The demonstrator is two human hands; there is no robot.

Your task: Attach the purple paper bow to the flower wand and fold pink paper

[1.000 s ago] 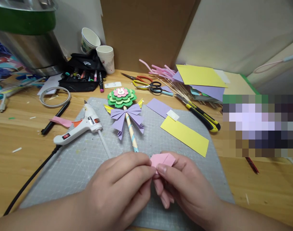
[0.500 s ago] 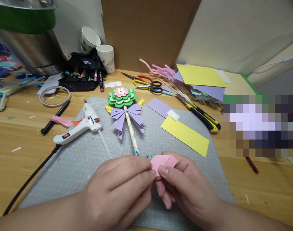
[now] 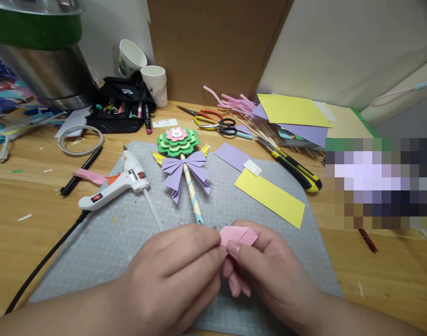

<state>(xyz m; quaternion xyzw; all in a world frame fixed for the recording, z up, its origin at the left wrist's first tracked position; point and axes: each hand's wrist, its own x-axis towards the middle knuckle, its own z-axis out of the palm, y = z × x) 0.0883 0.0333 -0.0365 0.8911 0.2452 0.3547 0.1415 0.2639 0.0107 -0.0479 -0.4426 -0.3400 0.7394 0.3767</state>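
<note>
A small folded piece of pink paper (image 3: 240,234) is pinched between both my hands, just above the grey cutting mat (image 3: 122,247). My left hand (image 3: 174,275) grips its left edge, with the fingertips partly hidden. The thumb of my right hand (image 3: 273,266) presses on the front of the paper while the fingers lie behind it. Beyond the hands lies a paper flower wand (image 3: 190,186), with a layered green flower head (image 3: 177,142), a rabbit face at its centre, and a pleated purple bow (image 3: 185,162).
A white glue gun (image 3: 111,189) lies on the left. A yellow paper strip (image 3: 269,197), a purple strip (image 3: 232,156) and a utility knife (image 3: 294,170) lie to the right. Scissors (image 3: 227,126), a black marker pouch (image 3: 117,112) and paper cups (image 3: 155,86) are farther back.
My right thumb has slid slightly left and the fingers beneath have shifted left and up. Both hands still hold the pink paper; the other things have not moved.
</note>
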